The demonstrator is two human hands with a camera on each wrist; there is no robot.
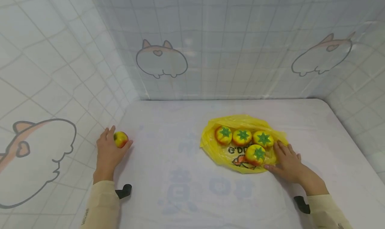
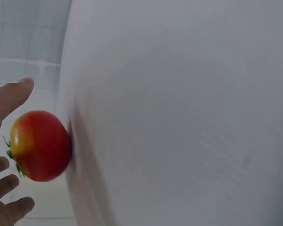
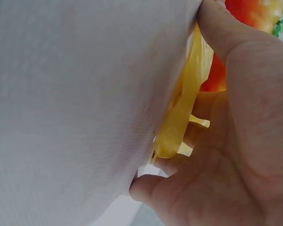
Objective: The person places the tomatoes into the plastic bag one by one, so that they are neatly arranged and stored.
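At the table's left side stands a red and yellow tomato with a green leafy top, possibly artificial. My left hand curves around it, thumb and fingers spread; the left wrist view shows gaps between them and the tomato. Right of centre lies a yellow plastic bag with several similar tomatoes on it, star-shaped green tops facing up. My right hand rests at the bag's right edge, fingers spread and fairly straight. In the right wrist view, the yellow plastic touches its fingers.
A white cloth covers the table. Behind it and on the left hangs a white grid-patterned curtain with cartoon animal drawings. Black strap ends stick out beside both sleeves. The bag carries black lettering and a printed picture.
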